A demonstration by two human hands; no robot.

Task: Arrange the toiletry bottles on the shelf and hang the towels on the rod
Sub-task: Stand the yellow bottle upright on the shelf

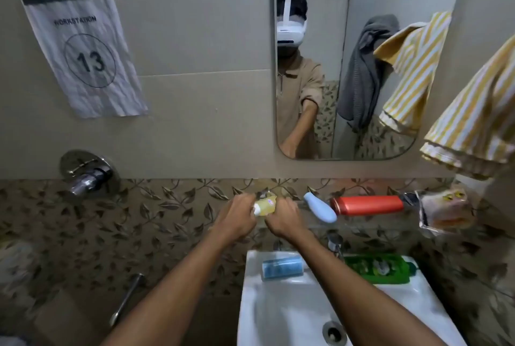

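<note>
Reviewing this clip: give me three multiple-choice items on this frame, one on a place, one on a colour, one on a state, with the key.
1. Where does the green bottle lie?
A. on the glass shelf
B. on the back ledge of the sink
C. on the floor

2. What colour is the bottle right of the pale blue bottle on the glass shelf?
A. red
B. black
C. purple

3. How is the yellow bottle held?
A. by both hands
B. by one hand
C. by neither

Key: 1 B, it lies on the sink by the tap; 2 A, the red bottle lies there; 3 A, left hand and right hand both close on it.
</note>
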